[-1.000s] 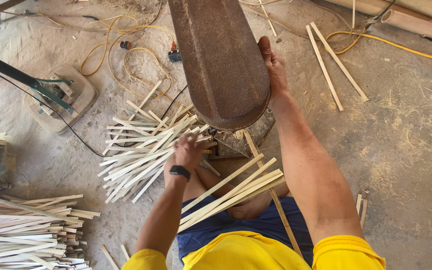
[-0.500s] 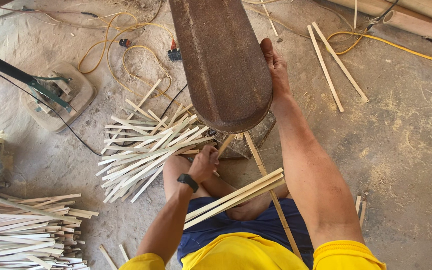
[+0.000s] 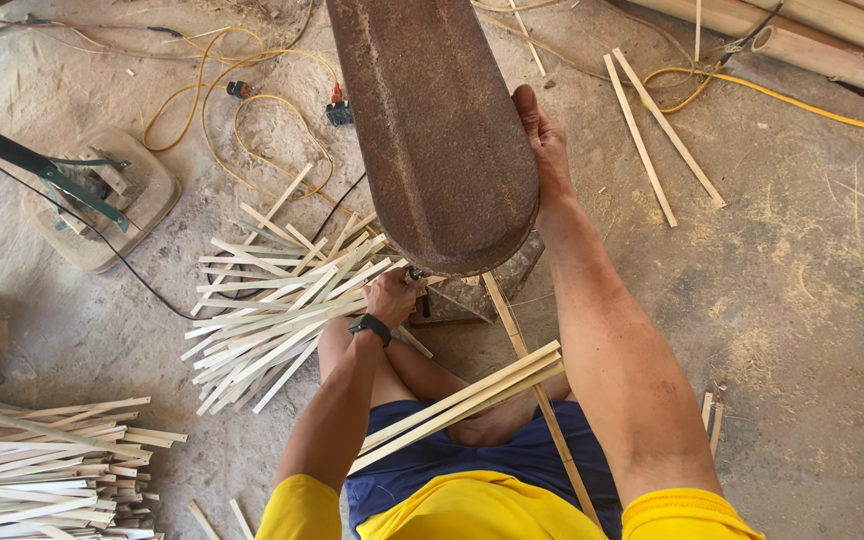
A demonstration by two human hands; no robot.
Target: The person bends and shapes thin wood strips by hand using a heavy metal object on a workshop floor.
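The right hand (image 3: 544,150) lies flat on the rusty metal housing (image 3: 430,130); the left hand (image 3: 395,296) seems closed on something beneath it, beside the loose strips (image 3: 272,310); keep fingers low and steady.

— What lies off to the left on the floor (image 3: 812,330)?

— A stack of pale sticks (image 3: 42,465) in the bottom corner, laid roughly parallel. Above it, a flat beige base (image 3: 147,200) with a green metal fitting (image 3: 87,185) on it and a dark bar (image 3: 2,150) running off to the edge.

— Any cables?

— A yellow cord (image 3: 242,115) looped in the dust near the top, with a red-and-black plug (image 3: 337,105) beside it. Another yellow cable (image 3: 802,105) runs along the upper right, just below some long round poles (image 3: 822,45).

— Anything else on that side?

— Two loose slats (image 3: 657,135), crossing near their top ends.
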